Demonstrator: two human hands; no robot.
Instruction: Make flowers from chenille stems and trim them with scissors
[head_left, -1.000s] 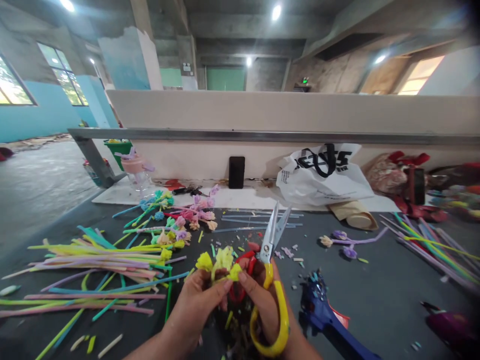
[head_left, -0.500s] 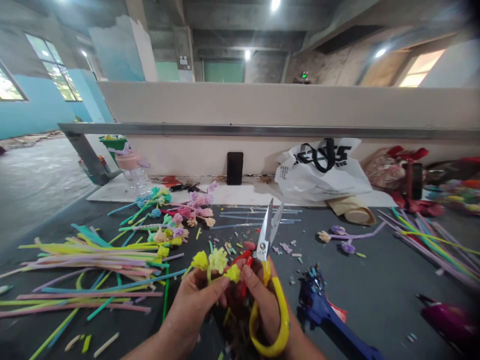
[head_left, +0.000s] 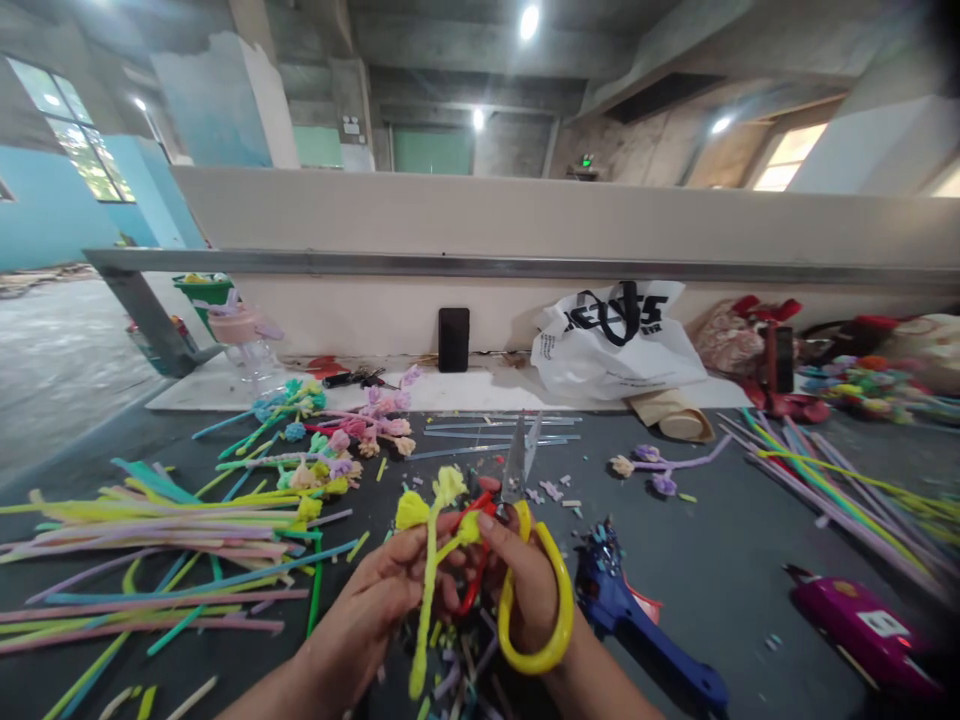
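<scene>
A yellow pipe-cleaner flower sprig (head_left: 427, 610) with a few fuzzy heads hangs from the fingers of my left hand (head_left: 364, 600), its stem pointing down. My right hand (head_left: 534, 585) is closed round yellow-handled scissors (head_left: 564, 590); their blades point up and away from me, slightly apart. One yellow flower head on the sprig touches my right thumb and fingertips. A red-handled tool (head_left: 474, 583) also lies within my right fingers; its kind is mostly hidden. Beneath both hands are pipe-cleaner offcuts, partly covered.
Loose pipe cleaners (head_left: 172, 515) lie left, with finished flowers (head_left: 375, 425) behind. Glue sticks (head_left: 502, 436) lie ahead. A blue tool (head_left: 637, 640) and purple glue gun (head_left: 862, 625) sit right. A phone (head_left: 454, 340) and white bag (head_left: 615, 345) stand at the back.
The flower sprig has turned so its long stem now hangs down in front of my left fingers. The scissors have tipped slightly back. My view has swung a little to the right.
</scene>
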